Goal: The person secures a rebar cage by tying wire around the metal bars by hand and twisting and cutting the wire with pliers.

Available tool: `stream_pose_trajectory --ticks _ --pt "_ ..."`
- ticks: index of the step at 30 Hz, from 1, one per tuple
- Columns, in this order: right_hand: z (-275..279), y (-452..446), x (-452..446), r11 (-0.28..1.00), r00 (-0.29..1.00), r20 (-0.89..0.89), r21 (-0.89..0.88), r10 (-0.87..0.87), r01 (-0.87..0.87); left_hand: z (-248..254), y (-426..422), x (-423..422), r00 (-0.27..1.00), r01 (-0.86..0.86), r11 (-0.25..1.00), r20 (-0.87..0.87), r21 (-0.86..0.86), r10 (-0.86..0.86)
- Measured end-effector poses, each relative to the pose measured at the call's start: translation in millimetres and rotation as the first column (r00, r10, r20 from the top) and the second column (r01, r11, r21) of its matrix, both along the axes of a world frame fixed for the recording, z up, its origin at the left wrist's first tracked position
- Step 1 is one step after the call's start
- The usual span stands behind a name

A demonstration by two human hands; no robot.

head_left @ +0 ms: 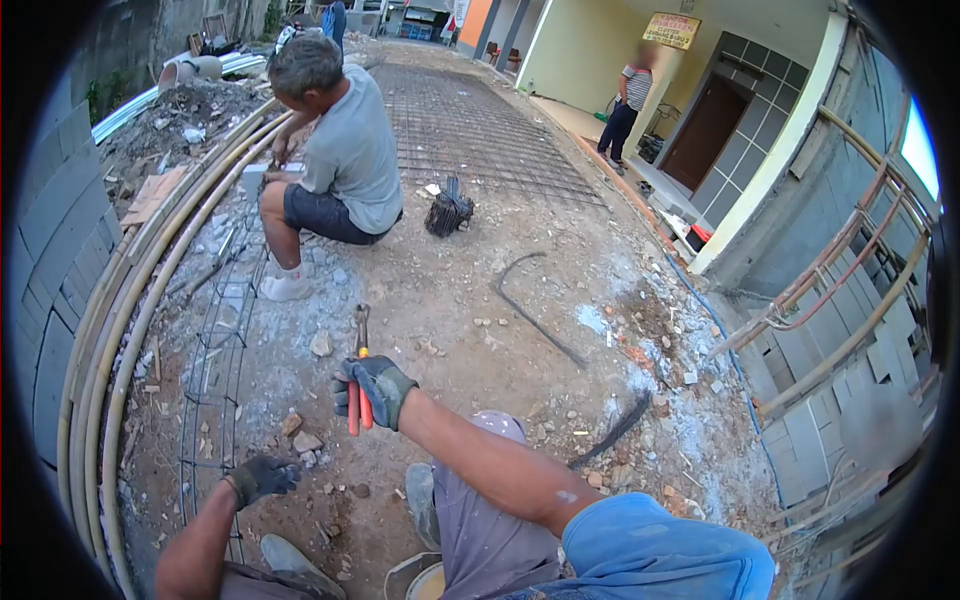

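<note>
My right hand [377, 388], in a dark work glove, is closed on pincers [361, 335] with red and yellow handles, their head pointing away from me. Lower left, my left hand [264, 479] wears a similar glove; its fingers are apart and hold nothing. It is beside a long rebar cage [213, 400] of thin steel bars that lies on the ground. Some loose stones [306, 441] lie between my two hands. A bundle of dark tie wire [448, 208] rests on the ground farther ahead.
A co-worker [350, 150] in a grey shirt sits low ahead, hands near the cage's far end. Long curved poles [140, 300] run along the left. Rebar mesh [470, 120] covers the ground beyond. Another person [630, 100] stands by a doorway. A bucket [430, 580] is between my legs.
</note>
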State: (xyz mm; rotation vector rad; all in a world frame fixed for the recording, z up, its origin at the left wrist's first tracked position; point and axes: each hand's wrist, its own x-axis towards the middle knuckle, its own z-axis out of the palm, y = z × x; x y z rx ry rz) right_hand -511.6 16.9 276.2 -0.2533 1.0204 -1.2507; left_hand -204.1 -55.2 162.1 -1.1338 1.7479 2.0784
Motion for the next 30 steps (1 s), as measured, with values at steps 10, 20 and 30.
stream_pose_trajectory --ticks 10,20,30 --pt "1.4 -6.7 13.5 0.997 0.997 -0.01 -0.012 0.074 -0.074 -9.6 2.8 51.4 0.985 -0.166 0.984 0.048 0.066 0.163" --pt "7.4 -3.4 15.3 0.997 0.997 -0.012 -0.003 0.076 -0.076 -5.7 2.5 58.2 0.992 -0.127 0.992 0.023 0.026 0.126" --pt "13.1 0.7 12.0 0.994 0.994 0.048 -0.042 0.101 -0.099 -113.8 -39.1 111.2 0.945 0.3 0.863 0.003 -0.406 -0.327"
